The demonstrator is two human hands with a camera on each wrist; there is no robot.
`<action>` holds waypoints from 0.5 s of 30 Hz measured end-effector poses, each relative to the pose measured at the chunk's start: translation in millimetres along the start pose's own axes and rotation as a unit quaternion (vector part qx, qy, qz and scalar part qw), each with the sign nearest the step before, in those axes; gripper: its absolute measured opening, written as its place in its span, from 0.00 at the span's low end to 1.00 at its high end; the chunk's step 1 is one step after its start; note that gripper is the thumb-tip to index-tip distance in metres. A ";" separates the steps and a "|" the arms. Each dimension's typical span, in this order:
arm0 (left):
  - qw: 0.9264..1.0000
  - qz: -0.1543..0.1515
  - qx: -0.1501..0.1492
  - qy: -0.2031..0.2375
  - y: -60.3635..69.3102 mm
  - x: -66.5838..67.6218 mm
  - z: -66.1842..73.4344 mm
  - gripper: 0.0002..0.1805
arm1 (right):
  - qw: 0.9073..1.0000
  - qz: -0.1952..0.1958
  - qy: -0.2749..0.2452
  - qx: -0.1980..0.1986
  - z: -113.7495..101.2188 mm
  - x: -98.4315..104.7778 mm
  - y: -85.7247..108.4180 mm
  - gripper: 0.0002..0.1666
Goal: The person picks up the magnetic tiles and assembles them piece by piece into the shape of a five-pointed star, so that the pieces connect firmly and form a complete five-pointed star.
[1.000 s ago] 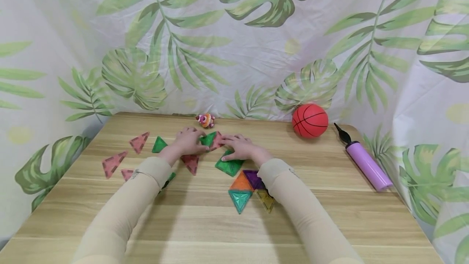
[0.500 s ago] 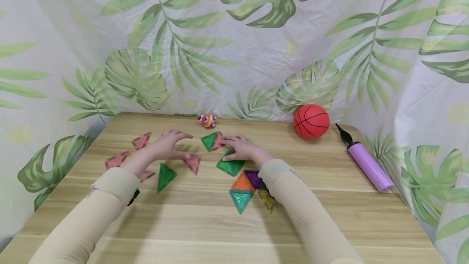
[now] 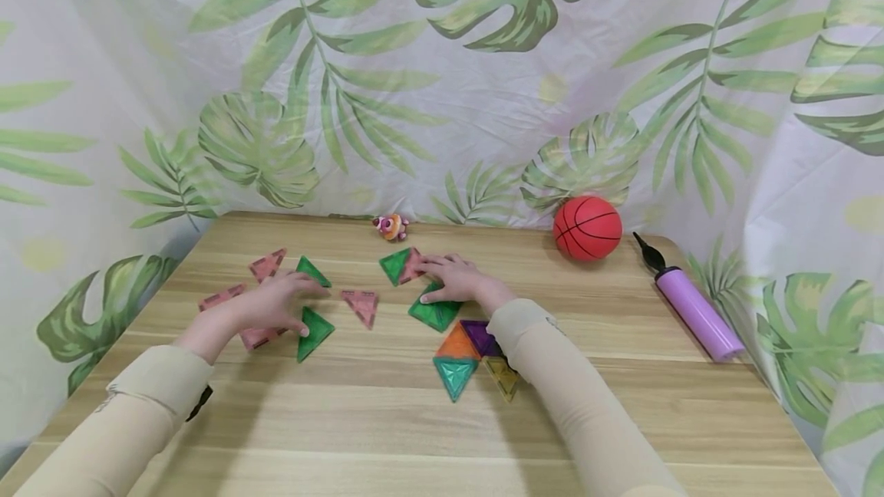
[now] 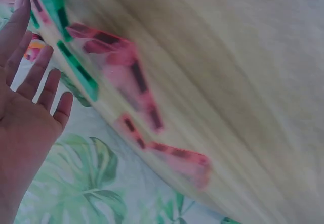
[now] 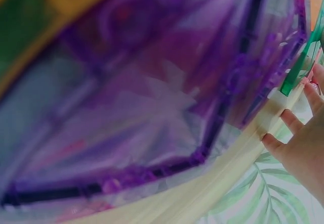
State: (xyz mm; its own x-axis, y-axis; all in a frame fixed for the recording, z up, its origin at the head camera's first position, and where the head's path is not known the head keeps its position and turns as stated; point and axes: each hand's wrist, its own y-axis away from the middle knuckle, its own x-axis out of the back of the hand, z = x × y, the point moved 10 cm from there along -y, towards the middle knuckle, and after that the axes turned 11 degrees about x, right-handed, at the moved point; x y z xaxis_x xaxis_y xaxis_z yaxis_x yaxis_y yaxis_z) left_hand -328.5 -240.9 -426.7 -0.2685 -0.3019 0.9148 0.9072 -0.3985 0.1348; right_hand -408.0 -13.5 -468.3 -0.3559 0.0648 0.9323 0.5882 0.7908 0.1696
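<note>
In the head view the left hand hovers over the left group of tiles, fingers spread, its thumb by a green triangle. Another green triangle lies beyond its fingertips, and a pink tile is partly under it. The right hand rests with relaxed fingers on a pink triangle that adjoins a green one; its thumb touches a larger green piece. The left wrist view shows the left palm with nothing in it. A purple tile fills much of the right wrist view.
Orange, teal, purple and yellow triangles lie near the right forearm. More pink triangles are on the wooden table. Along the back stand a small toy and a red ball; a purple pump lies right.
The left hand has let go of the green and pink pair at the table's back and moved left and nearer over the other tiles. The right hand has stayed in place.
</note>
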 end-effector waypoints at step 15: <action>0.998 -0.015 -0.021 0.066 3.7 -16.1 -12.9 0.20 | 1.000 0.007 0.008 0.004 -0.3 -0.6 1.7 0.42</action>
State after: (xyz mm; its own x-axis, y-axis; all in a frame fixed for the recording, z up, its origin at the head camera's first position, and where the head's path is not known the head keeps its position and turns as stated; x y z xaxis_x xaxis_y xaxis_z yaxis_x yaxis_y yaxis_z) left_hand -325.0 -248.7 -445.8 -0.3378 -0.3994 0.8523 0.8846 -0.4440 0.1426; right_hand -406.6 -12.4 -468.5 -0.3353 0.0663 0.9398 0.5866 0.7952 0.1532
